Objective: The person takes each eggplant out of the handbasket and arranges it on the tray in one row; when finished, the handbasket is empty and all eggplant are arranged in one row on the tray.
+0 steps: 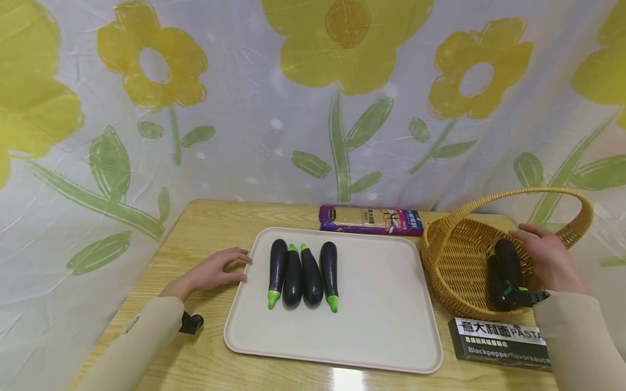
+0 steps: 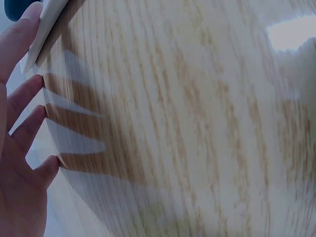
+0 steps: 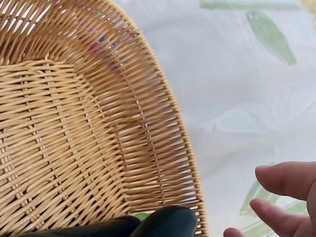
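Observation:
My left hand is at the left edge of a cream tray, its fingertips right at the rim and its fingers loosely spread. In the left wrist view the fingers cast shadows on the wooden table. Four eggplants lie side by side on the tray's left half, some green ends toward me and some away. My right hand is over the right rim of a wicker basket, holding nothing, its fingers apart in the right wrist view. Eggplants lie in the basket's right side, beside that hand.
A purple pasta packet lies behind the tray. In front of the basket is a dark pasta box, partly covered by my right sleeve. The basket's tall handle arches above it. A flowered curtain hangs behind the wooden table.

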Tool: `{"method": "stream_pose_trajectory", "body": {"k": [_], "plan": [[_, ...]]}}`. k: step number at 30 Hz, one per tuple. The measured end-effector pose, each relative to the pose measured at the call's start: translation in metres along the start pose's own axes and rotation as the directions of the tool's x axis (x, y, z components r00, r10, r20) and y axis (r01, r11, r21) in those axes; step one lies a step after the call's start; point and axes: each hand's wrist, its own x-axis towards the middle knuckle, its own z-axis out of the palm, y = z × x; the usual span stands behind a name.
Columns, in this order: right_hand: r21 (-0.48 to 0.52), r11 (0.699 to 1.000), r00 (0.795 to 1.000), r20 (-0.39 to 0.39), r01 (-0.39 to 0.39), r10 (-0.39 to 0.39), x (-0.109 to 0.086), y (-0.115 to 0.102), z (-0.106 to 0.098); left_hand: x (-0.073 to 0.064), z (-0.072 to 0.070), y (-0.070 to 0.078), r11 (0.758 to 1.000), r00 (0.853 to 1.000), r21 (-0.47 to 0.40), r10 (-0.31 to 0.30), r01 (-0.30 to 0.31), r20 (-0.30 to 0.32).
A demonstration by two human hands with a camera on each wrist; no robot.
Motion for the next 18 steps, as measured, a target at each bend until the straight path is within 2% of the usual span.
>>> {"method": "stream_pose_trajectory", "body": {"k": [4,13,18], "plan": [[-0.005,1.0,1.0,-0.002,-0.007,0.007,0.007,0.006,-0.001,0.0,-0.001,0.002,1.0,1.0,0.008,0.006,-0.006,-0.007],[-0.113,0.994,0.999,0.049,-0.002,0.007,0.012,0.012,-0.003,0.001,-0.002,0.005,0.999,0.999,0.029,0.024,-0.023,-0.021],[-0.105,0.994,0.995,0.094,-0.003,0.013,0.009,0.013,-0.003,0.001,-0.002,0.005,1.0,1.0,0.017,-0.01,0.01,-0.002]]}}
